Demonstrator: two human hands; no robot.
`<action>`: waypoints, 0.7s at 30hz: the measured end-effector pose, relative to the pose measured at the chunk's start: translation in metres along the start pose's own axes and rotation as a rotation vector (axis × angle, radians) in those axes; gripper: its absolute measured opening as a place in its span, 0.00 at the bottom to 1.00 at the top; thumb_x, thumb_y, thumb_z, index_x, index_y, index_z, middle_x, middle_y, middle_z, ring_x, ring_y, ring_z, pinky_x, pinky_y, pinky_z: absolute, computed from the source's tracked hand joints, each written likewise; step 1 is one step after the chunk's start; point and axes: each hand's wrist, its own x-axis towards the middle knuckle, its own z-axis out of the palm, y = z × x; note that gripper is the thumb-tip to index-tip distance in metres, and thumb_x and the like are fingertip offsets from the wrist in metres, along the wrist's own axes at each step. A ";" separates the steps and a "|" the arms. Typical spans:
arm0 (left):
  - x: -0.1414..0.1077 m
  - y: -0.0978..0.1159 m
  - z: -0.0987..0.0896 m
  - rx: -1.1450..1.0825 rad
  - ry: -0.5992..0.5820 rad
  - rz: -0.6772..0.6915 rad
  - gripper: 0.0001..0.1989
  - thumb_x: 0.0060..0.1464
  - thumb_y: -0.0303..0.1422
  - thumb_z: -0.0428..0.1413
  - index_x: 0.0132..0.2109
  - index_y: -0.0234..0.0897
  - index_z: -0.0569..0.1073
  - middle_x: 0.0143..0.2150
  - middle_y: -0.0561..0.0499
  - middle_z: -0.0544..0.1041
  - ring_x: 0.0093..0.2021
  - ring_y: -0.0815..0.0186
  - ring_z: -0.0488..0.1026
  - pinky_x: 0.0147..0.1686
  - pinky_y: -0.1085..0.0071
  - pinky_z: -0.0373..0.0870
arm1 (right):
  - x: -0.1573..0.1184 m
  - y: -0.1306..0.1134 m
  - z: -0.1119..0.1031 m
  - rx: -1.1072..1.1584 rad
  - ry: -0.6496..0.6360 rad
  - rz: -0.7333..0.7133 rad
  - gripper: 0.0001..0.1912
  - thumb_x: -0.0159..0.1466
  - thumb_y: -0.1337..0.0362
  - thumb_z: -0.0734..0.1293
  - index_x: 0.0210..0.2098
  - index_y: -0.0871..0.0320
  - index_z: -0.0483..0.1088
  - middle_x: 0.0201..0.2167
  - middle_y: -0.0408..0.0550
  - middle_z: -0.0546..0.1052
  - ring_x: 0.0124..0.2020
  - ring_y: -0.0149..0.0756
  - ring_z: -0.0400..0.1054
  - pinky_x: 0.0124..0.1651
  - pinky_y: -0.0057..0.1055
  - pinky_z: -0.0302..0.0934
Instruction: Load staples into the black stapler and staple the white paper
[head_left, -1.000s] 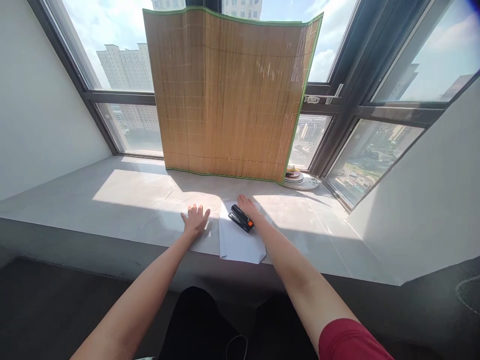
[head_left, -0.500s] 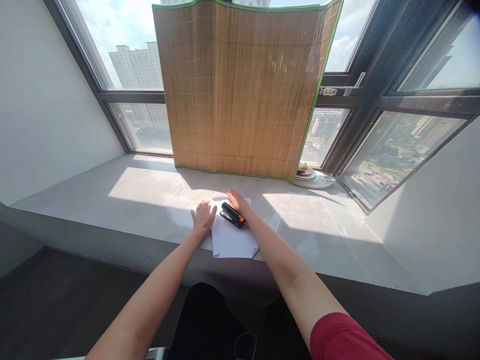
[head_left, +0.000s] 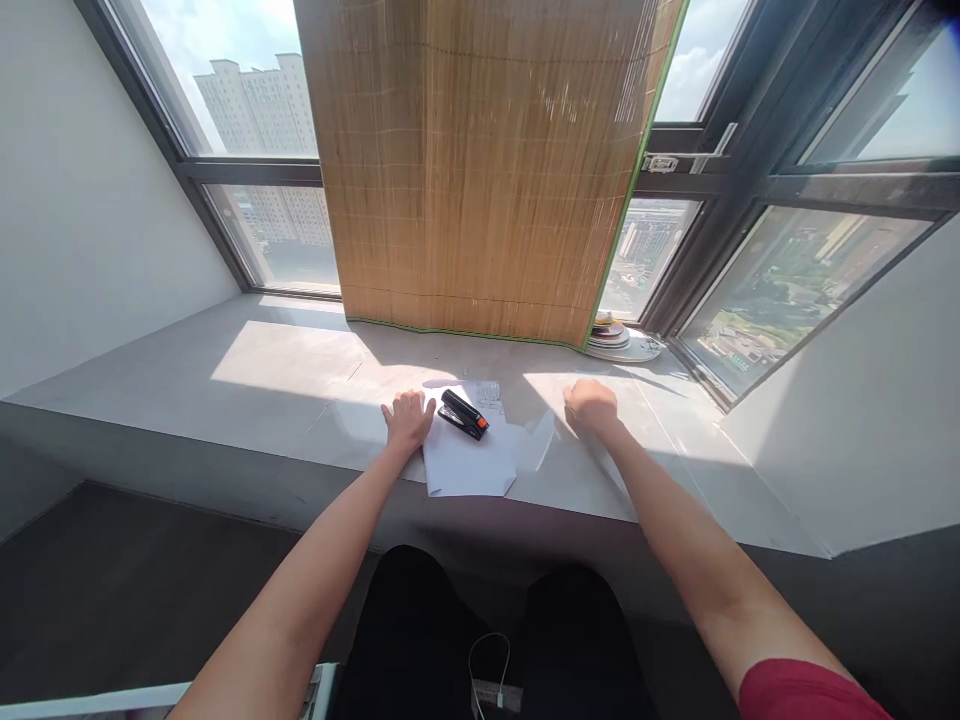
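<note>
A black stapler (head_left: 463,415) with an orange end lies tilted on white sheets of paper (head_left: 469,465) at the front of the windowsill. At the paper's upper right is a patch of small printing or writing. My left hand (head_left: 409,418) lies palm down on the paper's left edge, fingers spread, just left of the stapler. Off to the right of the paper, my right hand (head_left: 591,405) is low over the sill with its fingers curled in. Whatever it may hold is hidden. Between paper and right hand is a pale, see-through patch (head_left: 538,440) on the sill.
A bamboo mat (head_left: 487,190) with green edging stands upright against the window. Stacked plates or discs (head_left: 619,342) sit at its right foot. The windowsill (head_left: 247,400) ends in a front edge above my knees. A white cable (head_left: 491,650) hangs between my legs.
My right hand has left the stapler's side and moved right across the sill, its fingers now curled. The stapler and my left hand stay in place on the paper. The view has tilted slightly downward.
</note>
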 end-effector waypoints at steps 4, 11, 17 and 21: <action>0.000 0.002 -0.002 0.007 0.013 0.006 0.31 0.74 0.47 0.40 0.73 0.39 0.67 0.79 0.38 0.65 0.83 0.45 0.50 0.80 0.32 0.41 | -0.037 0.079 -0.039 -0.234 -0.088 0.250 0.17 0.71 0.66 0.63 0.34 0.65 0.83 0.36 0.72 0.82 0.47 0.61 0.80 0.49 0.50 0.69; 0.000 0.004 -0.003 0.034 -0.008 0.022 0.26 0.73 0.45 0.42 0.68 0.42 0.72 0.78 0.38 0.64 0.83 0.45 0.48 0.79 0.30 0.39 | -0.057 0.100 -0.036 -0.464 -0.171 0.233 0.27 0.77 0.59 0.56 0.47 0.67 0.84 0.45 0.69 0.85 0.49 0.55 0.81 0.48 0.40 0.68; 0.000 0.006 -0.004 0.058 -0.027 0.017 0.25 0.73 0.46 0.43 0.68 0.50 0.72 0.80 0.42 0.62 0.83 0.45 0.47 0.78 0.30 0.39 | -0.054 0.106 -0.033 -0.444 -0.125 0.196 0.25 0.76 0.60 0.57 0.45 0.66 0.85 0.43 0.66 0.85 0.47 0.54 0.81 0.45 0.38 0.66; 0.000 0.006 -0.006 0.083 -0.057 0.030 0.26 0.73 0.49 0.43 0.69 0.53 0.72 0.81 0.41 0.60 0.83 0.42 0.46 0.77 0.28 0.39 | -0.054 0.111 -0.032 -0.441 -0.102 0.184 0.25 0.75 0.60 0.57 0.45 0.67 0.85 0.43 0.66 0.85 0.47 0.54 0.80 0.45 0.39 0.67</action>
